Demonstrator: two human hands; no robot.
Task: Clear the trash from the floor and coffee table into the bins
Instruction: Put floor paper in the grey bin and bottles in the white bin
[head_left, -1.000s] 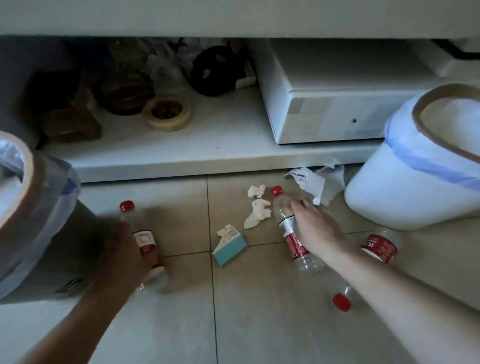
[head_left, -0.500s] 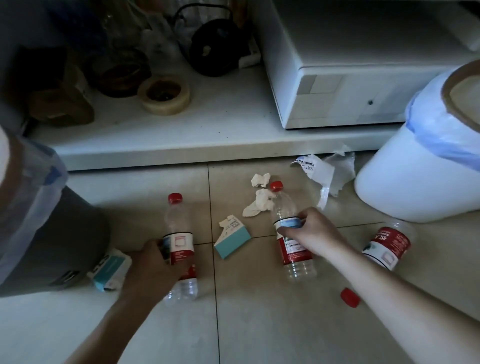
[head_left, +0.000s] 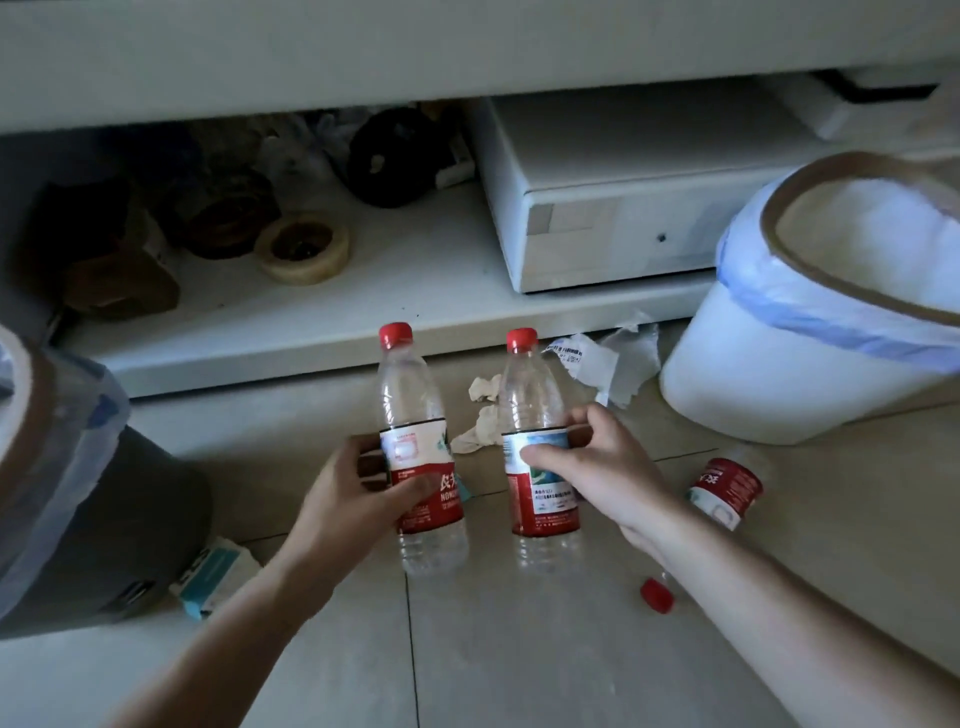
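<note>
- My left hand (head_left: 358, 499) grips a clear plastic bottle with a red cap and red label (head_left: 415, 457) round its middle, upright, at about 11 o'clock from centre.
- My right hand (head_left: 597, 467) holds a second clear red-capped bottle (head_left: 535, 452) just beside it.
- A third red-labelled bottle (head_left: 724, 488) lies on the tiled floor at 3 o'clock.
- Crumpled white tissue (head_left: 480, 415) lies between the held bottles.
- The white bin with a blue liner (head_left: 779, 364) stands at 2 o'clock, the dark grey bin (head_left: 104, 525) at 9 o'clock.

Three bottles (head_left: 421, 457), two bins (head_left: 769, 374)
</note>
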